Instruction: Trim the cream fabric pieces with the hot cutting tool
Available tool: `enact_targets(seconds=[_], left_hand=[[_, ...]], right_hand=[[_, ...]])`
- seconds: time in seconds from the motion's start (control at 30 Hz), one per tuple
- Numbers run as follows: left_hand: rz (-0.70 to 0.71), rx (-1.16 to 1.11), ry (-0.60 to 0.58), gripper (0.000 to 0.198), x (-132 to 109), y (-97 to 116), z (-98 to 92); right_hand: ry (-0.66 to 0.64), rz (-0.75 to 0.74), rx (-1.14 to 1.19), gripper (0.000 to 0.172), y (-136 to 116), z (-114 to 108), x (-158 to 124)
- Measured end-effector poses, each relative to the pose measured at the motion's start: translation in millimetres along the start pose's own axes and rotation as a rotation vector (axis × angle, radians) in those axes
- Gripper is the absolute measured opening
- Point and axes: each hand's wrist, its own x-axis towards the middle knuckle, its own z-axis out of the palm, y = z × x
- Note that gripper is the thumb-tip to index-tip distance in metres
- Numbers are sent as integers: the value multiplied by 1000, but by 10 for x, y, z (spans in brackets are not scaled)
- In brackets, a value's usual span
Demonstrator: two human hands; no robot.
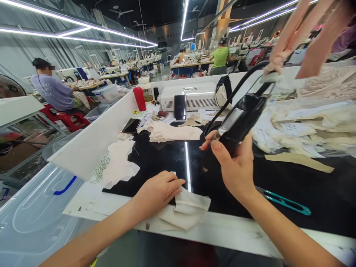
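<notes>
My right hand (pixel 236 163) is wrapped round a black corded handheld tool (pixel 244 115) with a silver plate on its side. The tool is tilted above the table, its lower end near the black surface, and hangs from knotted pink fabric strips (pixel 289 40). My left hand (pixel 160 193) lies with fingers stretched out over cream fabric pieces (pixel 191 202) at the table's front edge. The fabric partly overhangs that edge, and some of it is hidden under the hand. The left thumb is out of sight.
Stacked pale fabric pieces (pixel 175 131) and a white pile (pixel 121 159) lie on the black surface. A teal-handled tool (pixel 289 202) is beside my right forearm. Behind stand a vented white box (pixel 194 98), a phone (pixel 180 107) and a red container (pixel 139 99). Bagged pieces (pixel 303 124) fill the right.
</notes>
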Motion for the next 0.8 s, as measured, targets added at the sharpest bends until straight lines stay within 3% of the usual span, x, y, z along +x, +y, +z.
enact_targets(seconds=[0.17, 0.3, 0.37, 0.43, 0.53, 0.7, 0.8], left_hand=[[69, 79, 14, 15, 206, 34, 3], [124, 12, -17, 12, 350, 95, 18], [115, -10, -73, 10, 412, 134, 33], [97, -19, -133, 8, 463, 176, 44], [61, -25, -193, 12, 507, 233, 43], [90, 82, -190, 18, 482, 270, 60], [55, 129, -158, 18, 448, 248, 86]], right_hand=[[-7, -57, -304, 49, 30, -281, 96], [210, -173, -281, 55, 51, -462, 35], [287, -247, -260, 45, 67, -562, -49], [238, -283, -321, 29, 82, -673, -141], [56, -277, -479, 9, 97, -841, -249], [-158, -177, -645, 22, 162, -1128, -341], [-235, -106, -755, 37, 257, -1410, -387]])
